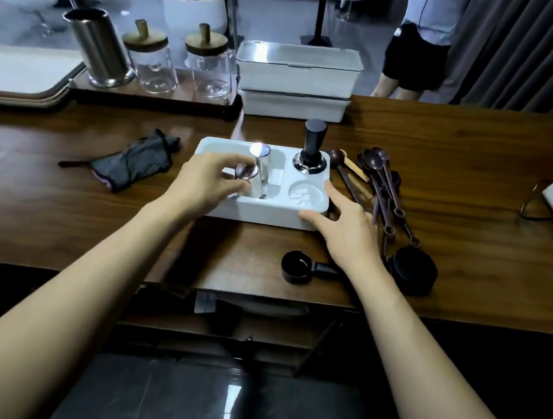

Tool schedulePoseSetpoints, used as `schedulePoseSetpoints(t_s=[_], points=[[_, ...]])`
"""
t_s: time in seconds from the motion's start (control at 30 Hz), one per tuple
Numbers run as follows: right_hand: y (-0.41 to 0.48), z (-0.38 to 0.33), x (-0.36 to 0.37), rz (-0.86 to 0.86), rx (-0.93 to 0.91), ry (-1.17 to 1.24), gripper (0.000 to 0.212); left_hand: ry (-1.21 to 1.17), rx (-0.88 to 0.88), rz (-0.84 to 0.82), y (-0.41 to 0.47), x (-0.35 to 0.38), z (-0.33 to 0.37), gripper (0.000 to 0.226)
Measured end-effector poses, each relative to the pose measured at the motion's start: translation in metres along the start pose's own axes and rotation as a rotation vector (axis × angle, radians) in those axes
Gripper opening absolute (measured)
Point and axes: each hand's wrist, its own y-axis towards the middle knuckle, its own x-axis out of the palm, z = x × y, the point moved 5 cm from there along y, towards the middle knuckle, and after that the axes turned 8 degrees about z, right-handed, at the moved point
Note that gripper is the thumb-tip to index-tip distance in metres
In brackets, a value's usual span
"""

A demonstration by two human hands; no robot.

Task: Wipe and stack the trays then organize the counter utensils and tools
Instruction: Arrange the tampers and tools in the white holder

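Right hand (345,229) fingers spread on tray (267,213) corner; left hand (202,183) fingers pinch spoon (246,172)

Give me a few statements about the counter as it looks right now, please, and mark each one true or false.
1. The black tamper stands upright in the white organizer tray. True.
2. The left hand lies flat on the bare counter. False: it grips a small metal tool over the tray's left compartment.
3. The two white trays at the back are stacked. True.
4. The dark spoons lie left of the organizer tray. False: they lie to its right; the grey cloth lies to its left.
5. The right hand touches the tray's near right corner. True.
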Motion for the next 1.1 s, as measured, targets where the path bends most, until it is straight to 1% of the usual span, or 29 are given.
schedulePoseSetpoints(t_s=[0.17, 0.27, 0.4, 0.53, 0.6, 0.67, 0.73, 0.77, 0.83, 0.93, 1.0, 1.1], points=[[0.000, 0.003, 0.003, 0.012, 0.007, -0.003, 0.073, -0.076, 0.011, -0.070, 0.006, 0.006, 0.001, 0.041], [0.000, 0.001, 0.003, 0.013, 0.017, -0.018, 0.075, -0.070, 0.018, -0.124, 0.009, 0.008, -0.003, 0.041], [0.000, 0.002, 0.005, 0.006, 0.040, -0.020, 0.078, -0.048, 0.039, -0.153, 0.006, 0.010, -0.006, 0.045], [-0.004, -0.002, 0.002, -0.039, 0.015, -0.019, 0.078, -0.118, 0.062, -0.161, 0.000, 0.009, -0.006, 0.053], [-0.007, -0.002, -0.005, -0.030, 0.004, -0.012, 0.077, -0.120, 0.081, -0.118, -0.002, 0.007, -0.006, 0.052], [-0.012, 0.004, -0.018, 0.039, 0.022, -0.027, 0.076, -0.129, 0.114, 0.017, -0.008, 0.001, -0.001, 0.041], [-0.023, 0.009, -0.034, 0.114, 0.019, -0.045, 0.068, -0.191, 0.194, 0.132, -0.020, 0.000, 0.012, 0.030], [-0.029, 0.011, -0.043, 0.156, 0.006, -0.051, 0.062, -0.217, 0.249, 0.149, -0.028, 0.004, 0.021, 0.027], [-0.040, 0.014, -0.061, 0.220, -0.025, -0.068, 0.053, -0.254, 0.336, 0.122, -0.040, 0.020, 0.040, 0.024], [-0.046, 0.026, -0.077, 0.208, -0.022, -0.091, 0.049, -0.326, 0.400, 0.023, -0.051, 0.050, 0.066, 0.022], [-0.049, 0.042, -0.086, 0.207, 0.007, -0.118, 0.048, -0.335, 0.432, -0.043, -0.057, 0.067, 0.082, 0.024], [-0.060, 0.067, -0.099, 0.186, 0.089, -0.105, 0.048, -0.339, 0.438, -0.087, -0.063, 0.084, 0.096, 0.025]])
